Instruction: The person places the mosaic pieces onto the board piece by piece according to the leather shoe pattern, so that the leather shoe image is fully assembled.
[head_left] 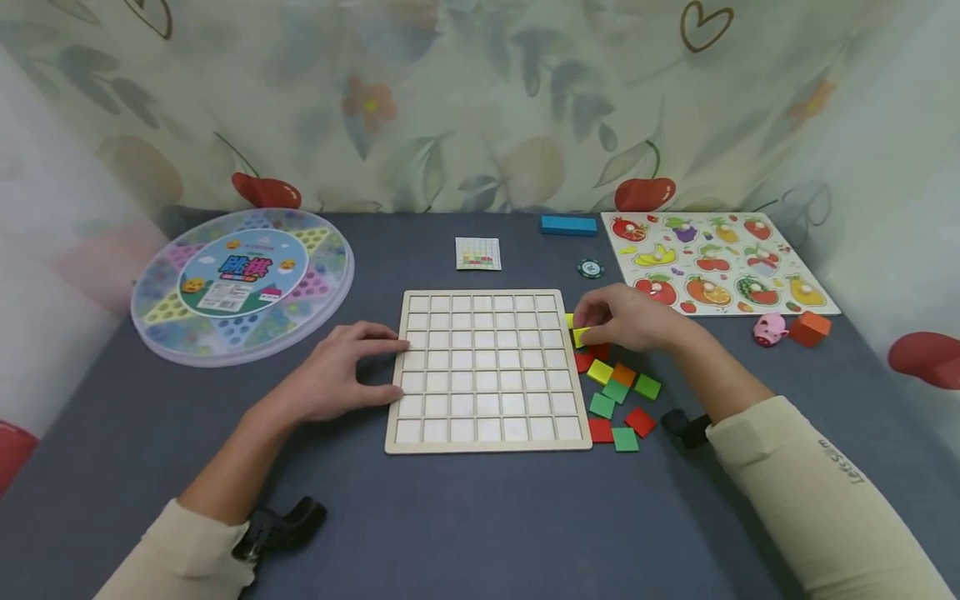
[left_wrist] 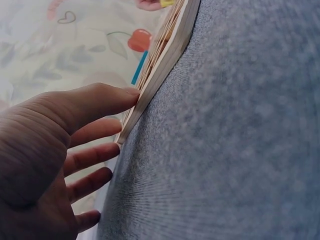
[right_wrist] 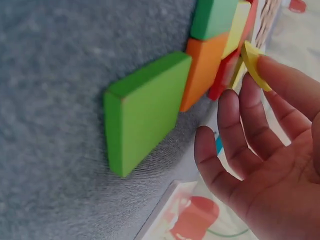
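Note:
A wooden grid board (head_left: 480,372) with blank white cells lies flat in the middle of the table. My left hand (head_left: 341,375) touches its left edge with thumb and fingertips, the fingers nearly straight; the left wrist view shows the thumb (left_wrist: 100,102) against the board's side (left_wrist: 165,60). Just off the board's right edge, my right hand (head_left: 626,318) pinches a yellow square tile (right_wrist: 256,67) between thumb and finger, tilted above the others. Around and below that hand lie several loose tiles, among them a light green tile (head_left: 647,386), an orange tile (head_left: 624,375) and a red tile (head_left: 641,422).
Behind the board are a small patterned card (head_left: 477,254), a blue block (head_left: 568,226) and a poker chip (head_left: 590,268). A round game box (head_left: 315,325) stands back left. At right are a fruit picture board (head_left: 720,262), a pig figure (head_left: 769,329) and an orange block (head_left: 810,329).

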